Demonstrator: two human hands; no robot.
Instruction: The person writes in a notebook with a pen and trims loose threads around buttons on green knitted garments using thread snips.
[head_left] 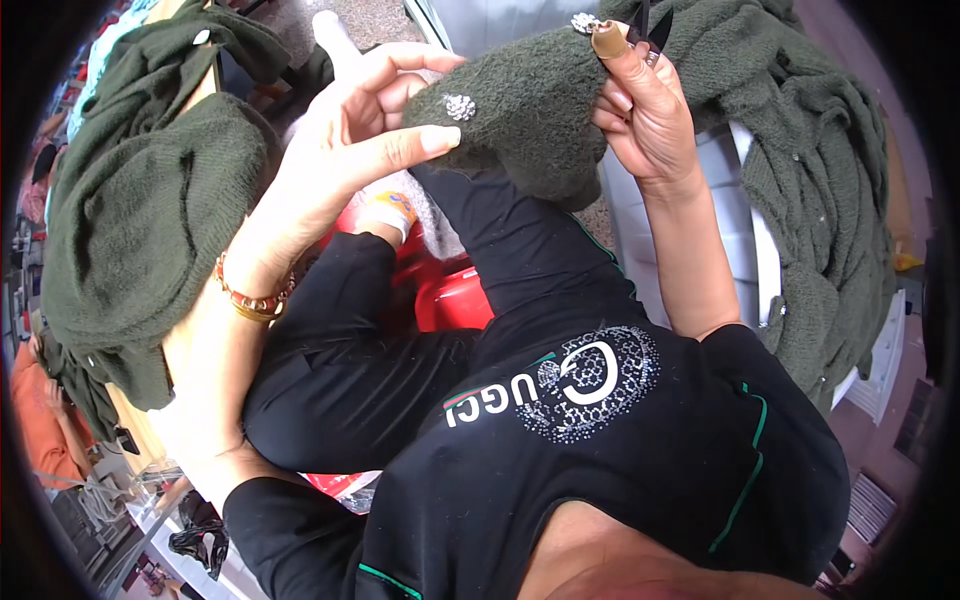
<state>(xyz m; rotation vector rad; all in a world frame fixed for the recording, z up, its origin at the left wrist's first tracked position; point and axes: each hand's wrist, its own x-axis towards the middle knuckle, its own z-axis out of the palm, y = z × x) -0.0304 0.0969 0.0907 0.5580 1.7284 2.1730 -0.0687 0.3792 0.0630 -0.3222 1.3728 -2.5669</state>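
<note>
A dark green knitted garment (535,95) stretches between my two hands above my lap. My left hand (365,135) grips its left end, thumb on the front beside a sparkly silver button (460,107). One finger of that hand points up and away. On the right, my right hand (650,120) is closed, with a tan cover (608,40) on the thumb tip. Dark blades of small thread snips (652,38) stick up from this fist. Another silver button (584,22) sits at the knit's top edge, just left of the covered thumb. Whether thread or a needle is there is too small to tell.
More green knitwear (140,215) is heaped on a wooden table at left. A further green pile (825,180) drapes over a pale plastic container (690,215) at right. A red seat (455,300) shows between my legs. A person in orange (50,415) is at far left.
</note>
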